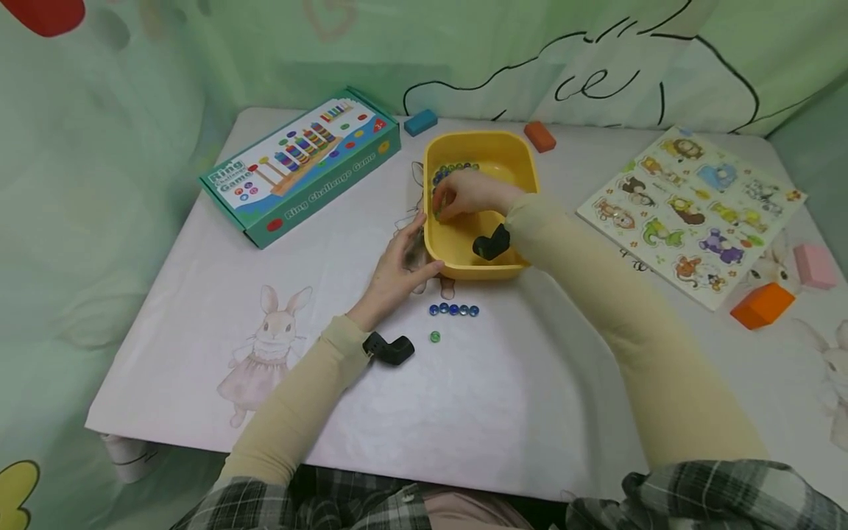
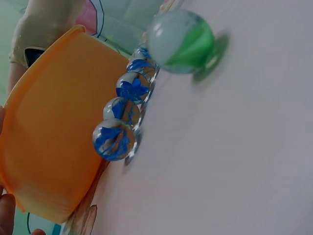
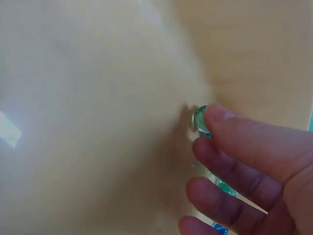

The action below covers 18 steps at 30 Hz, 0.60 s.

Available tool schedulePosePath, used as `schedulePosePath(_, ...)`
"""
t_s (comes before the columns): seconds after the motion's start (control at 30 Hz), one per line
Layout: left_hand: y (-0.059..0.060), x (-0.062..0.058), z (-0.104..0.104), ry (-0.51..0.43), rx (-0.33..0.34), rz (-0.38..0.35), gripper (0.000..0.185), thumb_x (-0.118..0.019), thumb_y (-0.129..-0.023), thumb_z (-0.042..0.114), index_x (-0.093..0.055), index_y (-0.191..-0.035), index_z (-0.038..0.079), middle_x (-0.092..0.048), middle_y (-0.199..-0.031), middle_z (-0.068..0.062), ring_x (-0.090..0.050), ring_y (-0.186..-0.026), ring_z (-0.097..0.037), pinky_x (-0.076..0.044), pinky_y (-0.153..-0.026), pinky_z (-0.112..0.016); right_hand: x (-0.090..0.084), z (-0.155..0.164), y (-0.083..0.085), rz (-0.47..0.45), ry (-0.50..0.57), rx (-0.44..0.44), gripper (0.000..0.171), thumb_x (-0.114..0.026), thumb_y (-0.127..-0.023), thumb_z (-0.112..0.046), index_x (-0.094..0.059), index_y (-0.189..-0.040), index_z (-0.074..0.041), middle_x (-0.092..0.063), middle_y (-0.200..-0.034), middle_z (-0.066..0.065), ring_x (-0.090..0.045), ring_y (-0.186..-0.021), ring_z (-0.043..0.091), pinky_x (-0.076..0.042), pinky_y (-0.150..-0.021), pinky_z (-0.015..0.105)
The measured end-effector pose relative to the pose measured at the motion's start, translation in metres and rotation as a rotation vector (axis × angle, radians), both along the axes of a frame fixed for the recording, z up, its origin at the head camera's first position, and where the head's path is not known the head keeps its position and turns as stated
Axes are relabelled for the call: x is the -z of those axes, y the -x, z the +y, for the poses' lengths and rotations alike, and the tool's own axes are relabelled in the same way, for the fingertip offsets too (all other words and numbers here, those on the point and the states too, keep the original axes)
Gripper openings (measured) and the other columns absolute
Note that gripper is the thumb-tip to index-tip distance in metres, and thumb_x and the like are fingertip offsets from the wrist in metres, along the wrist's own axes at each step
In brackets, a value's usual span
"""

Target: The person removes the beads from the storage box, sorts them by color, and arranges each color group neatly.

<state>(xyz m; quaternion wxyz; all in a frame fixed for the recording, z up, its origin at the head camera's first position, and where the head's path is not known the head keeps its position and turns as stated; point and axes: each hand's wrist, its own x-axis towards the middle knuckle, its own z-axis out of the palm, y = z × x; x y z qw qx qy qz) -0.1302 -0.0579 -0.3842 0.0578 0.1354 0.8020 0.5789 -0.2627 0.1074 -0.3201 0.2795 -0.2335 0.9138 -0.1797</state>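
A yellow plastic bin [image 1: 483, 271] stands on the table with several marbles [image 1: 457, 169] along its far left inside. My right hand [image 1: 472, 193] reaches down into it. In the right wrist view, my thumb and a finger pinch a green marble [image 3: 200, 119] close to the bin's bottom. My left hand [image 1: 392, 274] rests against the bin's near left corner, thumb at the front rim and fingers stretched along the left side. In front of the bin lies a row of several blue marbles [image 1: 453, 310], with a single green marble [image 1: 434, 336] nearer me.
A green Ring Challenge Game box [image 1: 301, 165] lies at the back left. Blue [image 1: 420, 122] and red-orange [image 1: 539, 137] blocks sit behind the bin. To the right are an animal puzzle board [image 1: 695, 213], an orange block [image 1: 762, 305] and a pink block [image 1: 815, 266].
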Motion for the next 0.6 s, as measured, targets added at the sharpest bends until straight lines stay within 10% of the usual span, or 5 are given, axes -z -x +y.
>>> schedulePosePath(0.6,-0.001,0.0,0.0,0.014,-0.007,-0.025,0.075,-0.066,-0.085,0.033,-0.022,-0.146,0.031,-0.016,-0.15,0.024,-0.021,-0.139,-0.006,-0.018,-0.115,-0.032,-0.024,0.016,0.001,-0.049,0.008,-0.109,0.021,-0.06,-0.09,-0.018,-0.063,-0.107,-0.007,-0.058,-0.094,0.008,-0.052,-0.079,0.02,-0.047,-0.069,0.026)
